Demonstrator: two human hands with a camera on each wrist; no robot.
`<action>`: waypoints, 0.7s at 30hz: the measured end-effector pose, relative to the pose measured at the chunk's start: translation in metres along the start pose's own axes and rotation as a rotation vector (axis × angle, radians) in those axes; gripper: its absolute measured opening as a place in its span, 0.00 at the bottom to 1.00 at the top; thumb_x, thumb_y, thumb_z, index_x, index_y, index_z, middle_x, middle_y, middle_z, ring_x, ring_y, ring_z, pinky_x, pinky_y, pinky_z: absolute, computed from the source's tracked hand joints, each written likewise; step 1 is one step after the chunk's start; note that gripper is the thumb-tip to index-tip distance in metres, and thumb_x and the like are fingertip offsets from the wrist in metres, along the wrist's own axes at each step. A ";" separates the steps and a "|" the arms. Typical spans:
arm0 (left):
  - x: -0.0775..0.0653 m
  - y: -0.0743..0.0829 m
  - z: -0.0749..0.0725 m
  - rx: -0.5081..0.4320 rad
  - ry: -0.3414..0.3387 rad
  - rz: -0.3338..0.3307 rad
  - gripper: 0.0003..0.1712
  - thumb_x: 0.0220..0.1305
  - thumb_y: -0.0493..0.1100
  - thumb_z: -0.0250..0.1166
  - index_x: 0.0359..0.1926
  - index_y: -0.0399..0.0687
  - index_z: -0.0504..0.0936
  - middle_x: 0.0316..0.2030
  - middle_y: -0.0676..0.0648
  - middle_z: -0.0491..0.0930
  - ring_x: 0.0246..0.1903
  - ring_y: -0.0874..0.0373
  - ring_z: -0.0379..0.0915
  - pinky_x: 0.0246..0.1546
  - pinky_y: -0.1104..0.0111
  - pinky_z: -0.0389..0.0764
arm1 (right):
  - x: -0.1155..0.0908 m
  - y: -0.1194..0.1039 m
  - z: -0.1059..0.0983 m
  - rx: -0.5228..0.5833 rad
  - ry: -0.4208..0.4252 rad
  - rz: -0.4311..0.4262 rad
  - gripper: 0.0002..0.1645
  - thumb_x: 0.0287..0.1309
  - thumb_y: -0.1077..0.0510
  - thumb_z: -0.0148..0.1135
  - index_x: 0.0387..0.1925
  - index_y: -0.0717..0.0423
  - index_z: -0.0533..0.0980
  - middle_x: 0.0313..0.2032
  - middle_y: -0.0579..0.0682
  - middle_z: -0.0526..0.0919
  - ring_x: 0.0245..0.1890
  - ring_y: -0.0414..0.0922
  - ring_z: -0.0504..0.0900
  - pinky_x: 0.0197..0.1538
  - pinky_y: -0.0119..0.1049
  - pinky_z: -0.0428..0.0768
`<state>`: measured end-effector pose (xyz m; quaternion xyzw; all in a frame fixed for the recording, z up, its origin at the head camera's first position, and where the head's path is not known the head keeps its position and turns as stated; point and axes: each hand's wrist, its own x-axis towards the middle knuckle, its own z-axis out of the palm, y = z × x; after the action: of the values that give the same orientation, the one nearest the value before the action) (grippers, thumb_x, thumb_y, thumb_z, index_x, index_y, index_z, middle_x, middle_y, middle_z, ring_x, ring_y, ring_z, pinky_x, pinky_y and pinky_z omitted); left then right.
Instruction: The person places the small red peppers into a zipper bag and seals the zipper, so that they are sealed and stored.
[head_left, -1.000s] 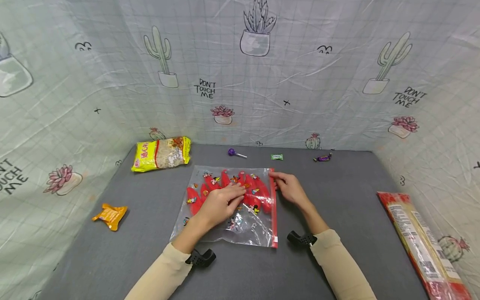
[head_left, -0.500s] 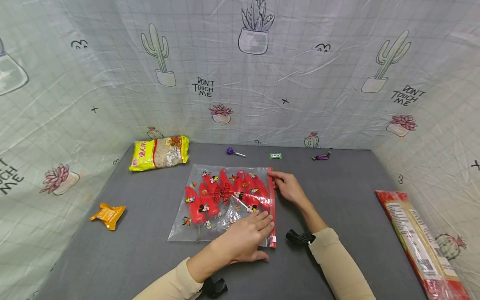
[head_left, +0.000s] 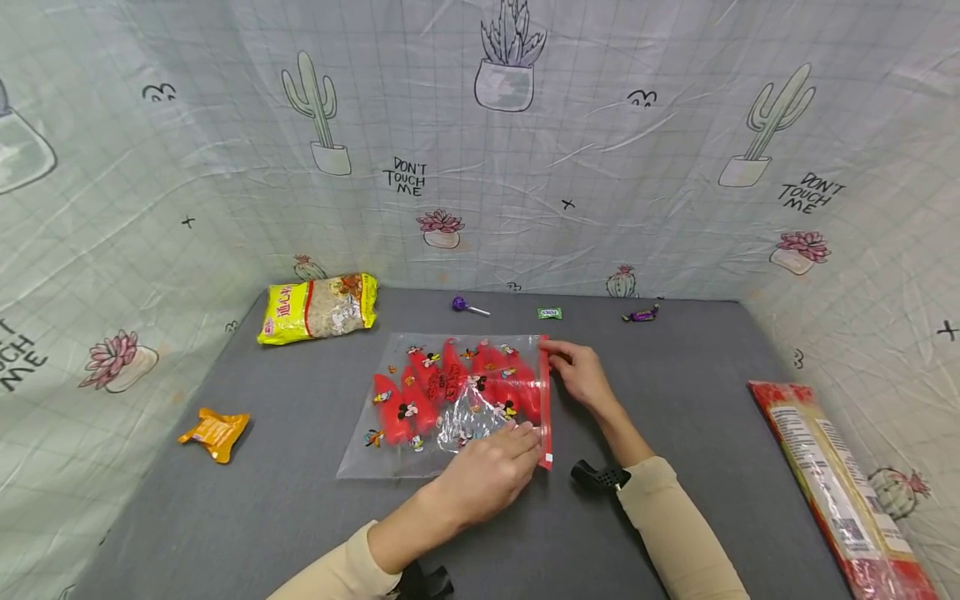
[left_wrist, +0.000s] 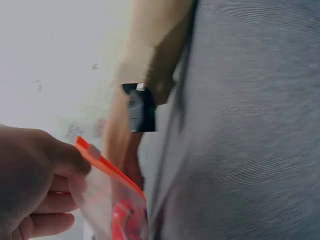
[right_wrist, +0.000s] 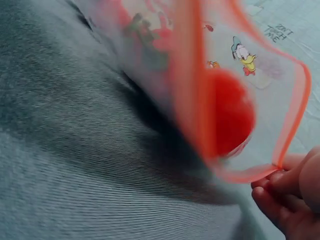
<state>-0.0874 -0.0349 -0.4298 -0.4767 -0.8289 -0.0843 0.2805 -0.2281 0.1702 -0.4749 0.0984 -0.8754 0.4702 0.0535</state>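
A clear zip bag (head_left: 450, 457) with cartoon prints and a red zip edge (head_left: 545, 383) lies on the grey table, several red pointed pieces (head_left: 396, 417) inside it. Their exact kind is unclear. My left hand (head_left: 491, 475) pinches the near part of the bag by the zip edge, close to the white slider (head_left: 549, 457); the left wrist view shows the thumb over the plastic beside the slider. At the far corner of the zip edge, my right hand (head_left: 581, 375) pinches the bag between thumb and fingers. The right wrist view shows the bag's mouth gaping, with a rounded red end (right_wrist: 232, 112) inside.
Behind the bag lie a purple lollipop (head_left: 460, 304), a green-wrapped candy (head_left: 550, 313) and a purple-wrapped candy (head_left: 642, 315). A yellow food packet (head_left: 318, 309) sits back left, an orange wrapped snack (head_left: 216, 434) at left, and a long red-ended packet (head_left: 832, 483) at right.
My left hand has gone from resting on the middle of the bag to its near zip end, and now pinches there. That end has risen and shifted away. The right hand keeps its place.
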 end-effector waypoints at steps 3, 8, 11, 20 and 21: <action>0.004 -0.009 -0.011 -0.062 0.162 -0.033 0.13 0.53 0.42 0.69 0.41 0.44 0.85 0.42 0.47 0.85 0.47 0.58 0.82 0.51 0.64 0.81 | 0.001 -0.003 -0.009 -0.015 0.051 0.004 0.15 0.61 0.61 0.59 0.50 0.53 0.80 0.48 0.55 0.84 0.49 0.48 0.81 0.49 0.42 0.82; 0.007 -0.030 -0.034 -0.250 0.418 -0.189 0.09 0.53 0.37 0.67 0.38 0.43 0.85 0.38 0.47 0.86 0.43 0.59 0.83 0.47 0.66 0.82 | -0.001 -0.017 -0.031 -0.055 0.119 -0.053 0.13 0.59 0.60 0.61 0.46 0.53 0.81 0.42 0.53 0.86 0.40 0.45 0.84 0.38 0.28 0.82; 0.006 -0.042 -0.050 -0.396 0.545 -0.336 0.09 0.54 0.34 0.67 0.38 0.44 0.85 0.38 0.47 0.86 0.39 0.60 0.83 0.43 0.73 0.83 | -0.006 -0.032 -0.048 -0.108 0.167 -0.140 0.09 0.58 0.59 0.62 0.41 0.52 0.82 0.40 0.52 0.82 0.37 0.43 0.81 0.35 0.22 0.77; -0.001 -0.063 -0.099 -0.719 0.903 -0.529 0.08 0.53 0.22 0.62 0.35 0.29 0.82 0.28 0.44 0.85 0.21 0.67 0.77 0.22 0.81 0.76 | -0.040 -0.098 -0.093 -0.039 0.285 -0.437 0.10 0.51 0.66 0.66 0.38 0.58 0.79 0.38 0.50 0.80 0.41 0.35 0.75 0.45 0.21 0.74; -0.002 -0.063 -0.103 -0.729 0.931 -0.546 0.08 0.53 0.22 0.62 0.35 0.28 0.82 0.28 0.46 0.85 0.22 0.67 0.78 0.25 0.81 0.79 | -0.045 -0.105 -0.096 -0.008 0.306 -0.461 0.11 0.50 0.68 0.66 0.38 0.59 0.79 0.37 0.50 0.81 0.39 0.33 0.76 0.45 0.19 0.73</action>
<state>-0.1002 -0.1119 -0.3376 -0.2273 -0.6303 -0.6261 0.3989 -0.1607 0.1993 -0.3454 0.2225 -0.8136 0.4514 0.2911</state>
